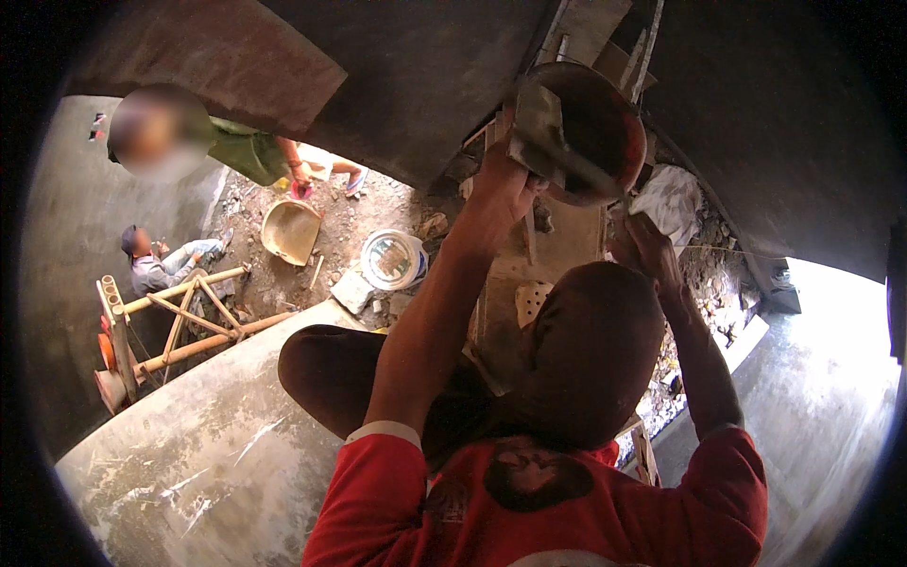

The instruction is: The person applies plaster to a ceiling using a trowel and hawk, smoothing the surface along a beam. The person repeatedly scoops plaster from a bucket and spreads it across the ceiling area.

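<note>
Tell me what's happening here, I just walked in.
A person in a red shirt has both arms raised. Their left hand is closed around a flat tool that overlaps a dark round bowl. Their right hand is up near the bowl's lower edge; its grip is too dim to make out. Off to the left, a co-worker in green has an arm down near a tan basin, with a white bucket close by on the rubble.

Round, dark bowl point(612, 121) with a worn reddish rim, its shadowed inside turned into view, flat, grey, plate-like tool point(540, 115) gripped upright, overlapping the bowl's left side, its exact shape blurred in shadow.
</note>
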`<control>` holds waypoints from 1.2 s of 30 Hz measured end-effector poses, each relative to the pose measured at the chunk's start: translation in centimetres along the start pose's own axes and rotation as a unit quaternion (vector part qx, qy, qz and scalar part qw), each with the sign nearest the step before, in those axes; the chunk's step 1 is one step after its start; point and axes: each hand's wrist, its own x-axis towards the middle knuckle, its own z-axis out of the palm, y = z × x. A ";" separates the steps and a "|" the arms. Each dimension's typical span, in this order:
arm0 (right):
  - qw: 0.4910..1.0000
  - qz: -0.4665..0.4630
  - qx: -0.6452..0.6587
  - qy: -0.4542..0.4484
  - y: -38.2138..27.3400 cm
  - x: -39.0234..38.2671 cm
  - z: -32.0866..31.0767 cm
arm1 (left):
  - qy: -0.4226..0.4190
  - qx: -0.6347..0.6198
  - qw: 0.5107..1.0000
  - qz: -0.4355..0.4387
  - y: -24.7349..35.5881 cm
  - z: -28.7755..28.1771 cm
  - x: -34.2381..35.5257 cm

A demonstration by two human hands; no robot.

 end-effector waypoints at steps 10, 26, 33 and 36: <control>0.964 0.213 0.147 -0.060 -0.3 4.1 -1.6 | 0.006 0.174 0.970 0.169 0.1 -2.4 -1.2; 0.983 -0.023 0.181 0.022 -2.0 1.8 -0.9 | -0.068 0.024 0.995 -0.063 -0.8 0.0 0.8; 0.982 0.115 0.138 0.064 0.7 5.0 -0.4 | -0.103 0.073 0.992 0.031 -0.7 -0.5 -2.2; 0.982 0.065 0.125 0.129 0.2 3.4 0.1 | -0.080 0.109 0.989 0.062 0.2 -0.4 -1.9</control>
